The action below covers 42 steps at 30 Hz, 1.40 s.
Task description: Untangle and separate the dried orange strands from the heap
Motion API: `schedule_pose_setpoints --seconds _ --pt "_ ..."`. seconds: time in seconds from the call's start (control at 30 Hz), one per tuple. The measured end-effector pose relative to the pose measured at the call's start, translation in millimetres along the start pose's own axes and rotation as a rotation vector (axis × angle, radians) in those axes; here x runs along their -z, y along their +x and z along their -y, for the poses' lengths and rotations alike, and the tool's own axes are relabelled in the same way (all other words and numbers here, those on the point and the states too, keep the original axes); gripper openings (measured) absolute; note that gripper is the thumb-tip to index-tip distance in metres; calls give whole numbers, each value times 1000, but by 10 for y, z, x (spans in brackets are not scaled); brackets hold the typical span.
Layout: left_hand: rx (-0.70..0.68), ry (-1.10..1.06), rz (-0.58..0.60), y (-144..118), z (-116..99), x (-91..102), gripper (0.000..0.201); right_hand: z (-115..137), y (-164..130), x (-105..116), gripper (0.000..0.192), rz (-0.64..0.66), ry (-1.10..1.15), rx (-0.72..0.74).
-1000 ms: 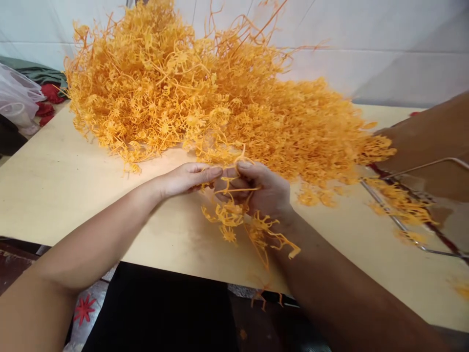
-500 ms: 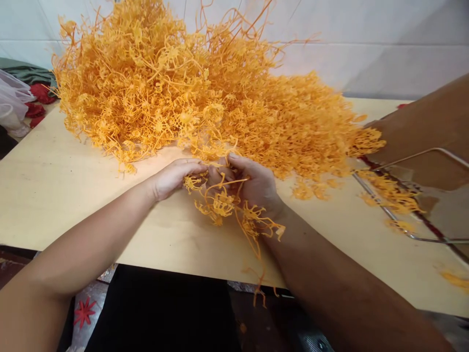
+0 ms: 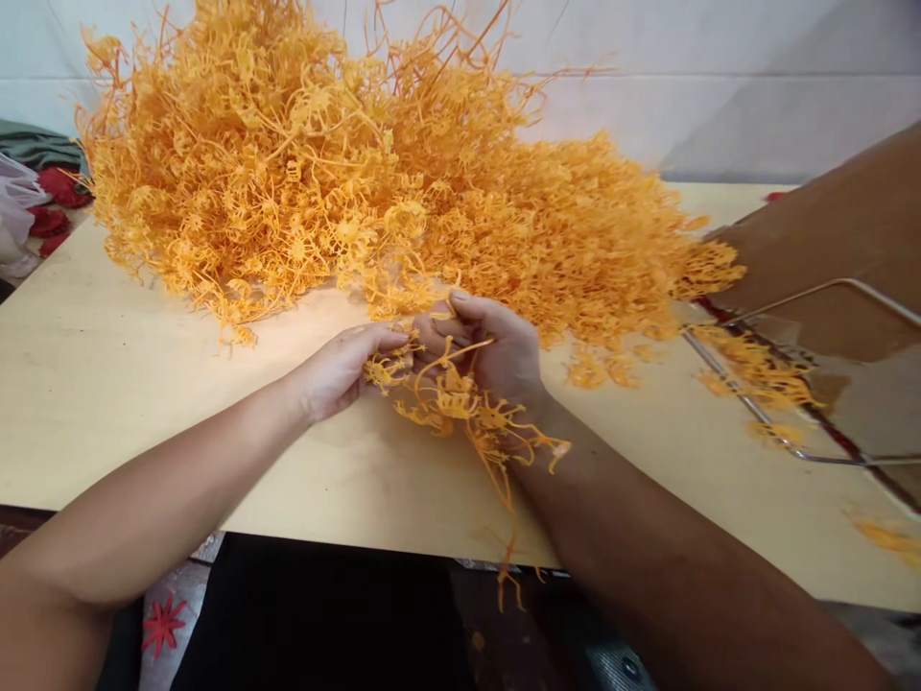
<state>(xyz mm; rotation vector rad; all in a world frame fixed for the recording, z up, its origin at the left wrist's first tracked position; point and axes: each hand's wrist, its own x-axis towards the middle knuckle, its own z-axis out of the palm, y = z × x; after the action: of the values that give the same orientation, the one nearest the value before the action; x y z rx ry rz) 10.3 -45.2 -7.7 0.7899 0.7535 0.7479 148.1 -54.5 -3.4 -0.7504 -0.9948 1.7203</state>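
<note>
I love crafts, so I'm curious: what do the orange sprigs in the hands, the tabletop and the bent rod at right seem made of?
Orange sprigs: probably moulded plastic with a soft sheen, given the even colour and repeated shapes. Tabletop: possibly laminate, going by its smooth, pale surface. Bent rod: likely polished metal, judging by silvery highlights.

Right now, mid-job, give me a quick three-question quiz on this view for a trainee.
1. True or false: the pile rests on the table.
2. Where does the red star show? A) atop the pile; B) below the table's near edge; C) in the right hand.
3. Fill in: the left hand and right hand hold orange ____.

Key: 1 true; 2 B; 3 sprigs.
</note>
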Motion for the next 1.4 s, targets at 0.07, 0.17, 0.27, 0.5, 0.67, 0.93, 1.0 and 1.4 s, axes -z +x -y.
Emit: schedule_pose_setpoints --seconds 0.07,0.17,0.27,0.5,0.67,0.93,1.0,1.4 --pt "57 -60 10 -18 17 -25 7 22 -35 -33 45 30 47 10" --pt "71 -95 102 -58 20 -69 11 48 -66 -66 48 42 35 45" --pt "12 -67 177 -152 -77 -115 20 97 -36 23 52 2 -23 135" --pt "-360 66 41 -241 -431 75 35 255 53 309 59 -211 -80 381" --pt "-230 287 -75 -96 -199 94 20 213 29 149 59 -178 -113 271" --pt "-147 358 -17 -25 32 -72 6 197 35 132 52 -246 -185 250" --pt "-180 346 -45 -15 22 -52 6 166 46 140 51 -183 -210 235" --pt "-426 367 -129 -29 -51 45 1 43 128 235 39 -98 -223 86"
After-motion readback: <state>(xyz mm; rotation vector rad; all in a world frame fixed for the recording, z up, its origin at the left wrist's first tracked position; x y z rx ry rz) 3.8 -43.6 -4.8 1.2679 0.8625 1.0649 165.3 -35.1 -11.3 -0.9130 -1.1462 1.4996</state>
